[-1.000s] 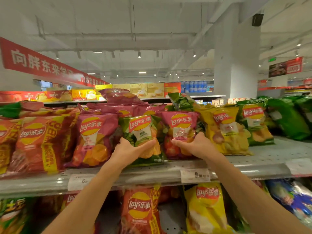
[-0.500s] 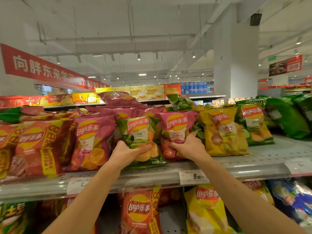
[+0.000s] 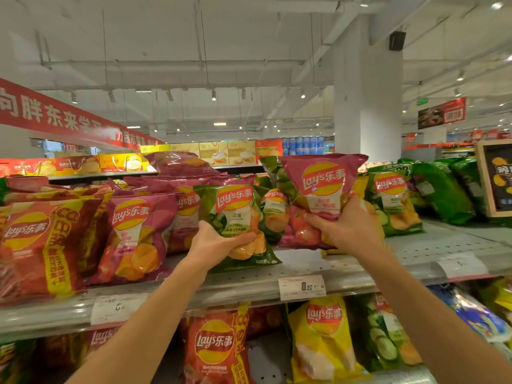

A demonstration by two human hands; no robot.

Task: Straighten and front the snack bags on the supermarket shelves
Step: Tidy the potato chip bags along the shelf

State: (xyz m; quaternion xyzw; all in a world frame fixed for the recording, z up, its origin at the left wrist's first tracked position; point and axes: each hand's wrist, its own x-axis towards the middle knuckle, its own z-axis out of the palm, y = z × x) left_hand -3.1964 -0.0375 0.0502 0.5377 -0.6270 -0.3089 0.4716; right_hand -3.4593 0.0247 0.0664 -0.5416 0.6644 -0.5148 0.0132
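Two hands: both reach up to the top shelf (image 3: 249, 286), and each one grips a chip bag.
Left hand (image 3: 214, 245): its fingers curl round the bottom of the green bag (image 3: 235, 217), thumb on the front.
Green bag: it stands upright with its picture side facing out, and its bottom corner rests on the shelf just right of the left hand.
Right hand (image 3: 346, 228): it grips the pink bag (image 3: 321, 189) low down, fingers spread across the front.
Pink bag: it sits higher than the bags beside it and leans a little to the left; its bottom looks lifted off the shelf, but the hand hides part of it, so that is not sure.
Between the hands: another green bag (image 3: 274, 209) peeks out from behind, partly hidden.
Left of the left hand: a pink bag with orange chips (image 3: 135, 236) and a big red bag (image 3: 41, 245) stand in a row.
Right of the right hand: a green bag with a red logo (image 3: 393, 203) stands close by.
Below the hands: a price tag (image 3: 302, 286) sticks on the shelf edge, and under it stand a red bag (image 3: 216, 347) and a yellow bag (image 3: 321, 339).
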